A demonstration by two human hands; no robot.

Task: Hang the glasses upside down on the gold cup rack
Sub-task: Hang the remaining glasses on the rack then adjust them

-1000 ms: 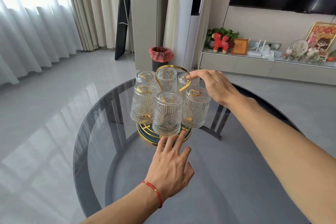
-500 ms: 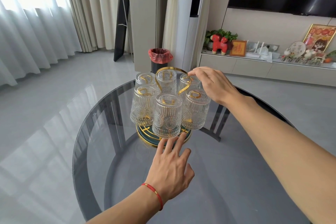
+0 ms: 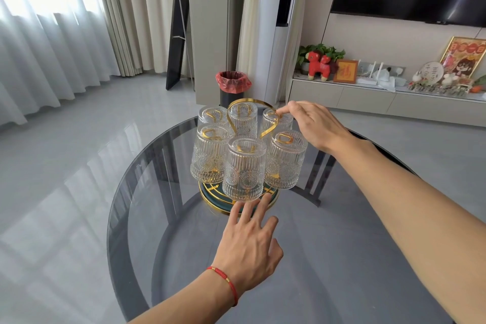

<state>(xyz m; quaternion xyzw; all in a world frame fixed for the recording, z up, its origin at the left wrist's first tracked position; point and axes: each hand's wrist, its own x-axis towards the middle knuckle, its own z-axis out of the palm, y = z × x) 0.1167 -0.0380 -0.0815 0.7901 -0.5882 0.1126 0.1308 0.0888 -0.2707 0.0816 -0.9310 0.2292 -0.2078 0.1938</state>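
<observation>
Change: over the last second the right hand point(image 3: 315, 123) slides a little along the gold handle point(image 3: 265, 109) and its fingertips now pinch the loop's right side; the left hand point(image 3: 249, 242) stays low by the base, hardly moved.
Meaning: no glass goes on or comes off, so I judge the hanging done and the hands only steadying or turning the rack point(image 3: 238, 201).
Right hand: thumb and forefinger closed on the handle, just above the back-right glass point(image 3: 273, 121).
Left hand: fingers spread and flat, empty, tips at the base ring, under the front glass point(image 3: 243, 168); whether they press the ring I cannot tell.
Glasses: six, all mouth-down on gold prongs around the handle, three in front, three behind; none tilted.
Look: clear ribbed glass with pressed round medallions near the rim, thick bottoms uppermost, gold showing through.
Place: the rack stands at the far middle of the round smoked-glass desk point(image 3: 328, 258), between the two hands.
Free glasses: none seen on the desk.
</observation>
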